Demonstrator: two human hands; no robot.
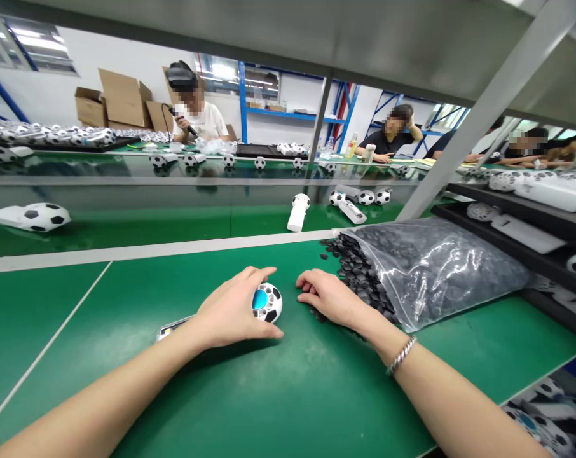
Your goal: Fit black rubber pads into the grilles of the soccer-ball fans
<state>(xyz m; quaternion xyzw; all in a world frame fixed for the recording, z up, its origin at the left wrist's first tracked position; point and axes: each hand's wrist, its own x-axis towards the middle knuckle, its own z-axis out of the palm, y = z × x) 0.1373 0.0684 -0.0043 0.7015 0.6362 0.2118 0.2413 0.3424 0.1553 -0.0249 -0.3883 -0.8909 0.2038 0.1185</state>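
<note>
Left hand (233, 308) loosely spread around the football-patterned ball (270, 305)!
Right hand (329, 298) curled beside black pieces (357, 264), grip unclear; best keep that ball steady.

The only view comes from the person's head, looking forward and down over the smooth green worktop (269, 401). The bare left hand (235, 310) and bare right hand (333, 299) sit close to the camera, near mid-frame. The wide view reaches beneath the grey metal overhead panel (269, 32) to a seated co-worker in a white top (206, 121), well back.
</note>
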